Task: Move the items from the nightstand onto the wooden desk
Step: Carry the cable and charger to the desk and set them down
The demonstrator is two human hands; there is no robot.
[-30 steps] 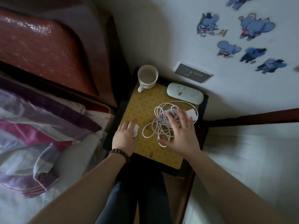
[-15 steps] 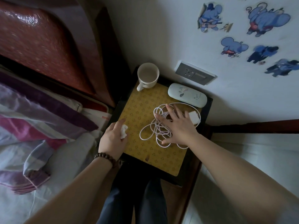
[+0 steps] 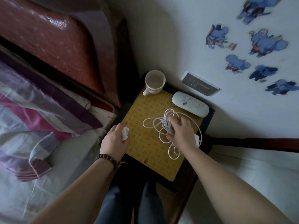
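A small dark nightstand (image 3: 208,126) with a yellow patterned top stands below me. On it lie a tangled white charging cable (image 3: 155,125), a cream mug (image 3: 154,82) at the back left and a pale glasses case (image 3: 190,104) at the back right. My right hand (image 3: 182,133) has its fingers curled round the bunched middle of the cable; a white charger plug (image 3: 197,140) peeks out beside the wrist. My left hand (image 3: 114,141), at the nightstand's left edge, holds a crumpled white tissue (image 3: 125,133). The wooden desk is out of view.
A bed with a striped purple and pink quilt (image 3: 32,120) and a red headboard (image 3: 53,42) lies to the left. A wall socket (image 3: 199,85) and blue cartoon stickers (image 3: 260,44) are on the white wall behind. My legs (image 3: 129,206) are against the nightstand's front.
My right hand went from lying flat over the cable to curling its fingers round the bunched loops. My left hand, holding the tissue, drifted to the nightstand's left edge.
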